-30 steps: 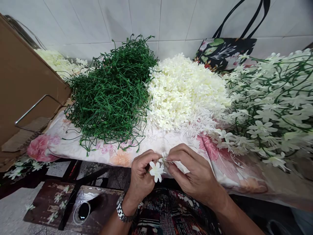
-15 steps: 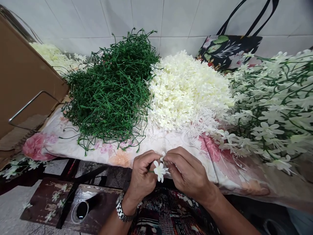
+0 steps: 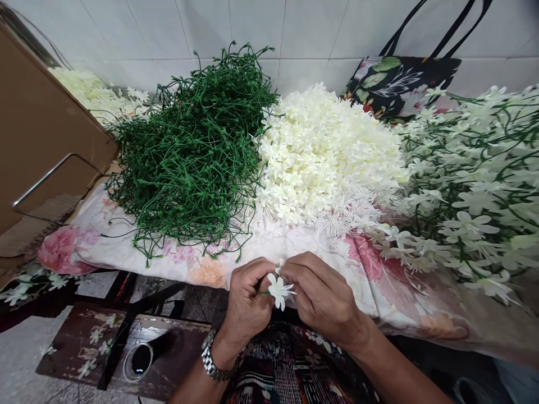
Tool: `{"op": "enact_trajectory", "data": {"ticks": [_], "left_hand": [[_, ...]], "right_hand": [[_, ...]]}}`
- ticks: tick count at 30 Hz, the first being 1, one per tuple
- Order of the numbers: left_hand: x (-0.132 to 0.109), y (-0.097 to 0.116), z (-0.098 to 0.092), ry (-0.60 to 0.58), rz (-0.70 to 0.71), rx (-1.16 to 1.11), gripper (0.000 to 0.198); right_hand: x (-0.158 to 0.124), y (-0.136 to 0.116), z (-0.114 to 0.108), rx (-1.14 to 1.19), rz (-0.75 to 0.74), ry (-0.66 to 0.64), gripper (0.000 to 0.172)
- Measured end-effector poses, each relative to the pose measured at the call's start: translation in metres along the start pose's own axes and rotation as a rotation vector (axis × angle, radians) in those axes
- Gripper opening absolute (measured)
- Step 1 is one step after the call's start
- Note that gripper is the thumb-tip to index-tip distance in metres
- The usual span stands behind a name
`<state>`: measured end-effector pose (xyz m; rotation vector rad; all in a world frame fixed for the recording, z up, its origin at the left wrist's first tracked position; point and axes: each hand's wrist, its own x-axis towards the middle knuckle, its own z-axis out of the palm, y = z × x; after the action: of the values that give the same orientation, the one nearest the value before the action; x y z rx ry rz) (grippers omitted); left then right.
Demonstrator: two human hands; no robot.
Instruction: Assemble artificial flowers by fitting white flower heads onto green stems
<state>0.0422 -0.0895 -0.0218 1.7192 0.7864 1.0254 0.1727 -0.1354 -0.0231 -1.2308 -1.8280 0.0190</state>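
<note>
My left hand [image 3: 249, 300] is closed round a green plastic flower stem, of which only a short bit shows beside the thumb. A white artificial flower [image 3: 279, 290] stands out from this stem between my two hands. My right hand [image 3: 322, 294] is pinched, its fingertips at a second small white blossom [image 3: 278, 268] just above the first. Both hands are close together at the front edge of the cloth-covered table [image 3: 269, 247]. Beyond them lie a heap of green plastic stems [image 3: 197, 151] and a pile of loose white blossoms [image 3: 328, 157].
Finished white flower sprays [image 3: 471, 213] fill the right side. A black floral bag [image 3: 402, 87] leans on the tiled wall. At left stands a cardboard box [image 3: 46, 129] with a metal handle [image 3: 42, 182]. Lower left, a cup of dark liquid [image 3: 138, 362] sits on a brown wooden stool [image 3: 177, 342].
The white flower between my hands has shifted slightly right and up, and my fingertips are a little closer together. The view has moved slightly; the piles look the same.
</note>
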Motion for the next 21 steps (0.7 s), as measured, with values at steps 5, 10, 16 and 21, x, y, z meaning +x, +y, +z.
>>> {"op": "enact_trajectory", "data": {"ticks": [5,10,16,21], "left_hand": [[0.002,0.0,0.0,0.008,-0.029,-0.044,0.019],[0.0,0.003,-0.002,0.037,-0.071,-0.144,0.015],[-0.011,-0.006,-0.002,0.103,-0.137,-0.301,0.01],[-0.017,-0.014,0.0,0.162,-0.215,-0.448,0.01]], "right_hand": [[0.002,0.0,0.0,0.015,0.007,0.001,0.022],[0.006,0.0,-0.01,0.157,0.046,-0.051,0.017],[0.006,-0.003,-0.015,0.191,0.073,-0.056,0.013],[0.007,-0.009,-0.014,0.168,0.09,-0.003,0.013]]}}
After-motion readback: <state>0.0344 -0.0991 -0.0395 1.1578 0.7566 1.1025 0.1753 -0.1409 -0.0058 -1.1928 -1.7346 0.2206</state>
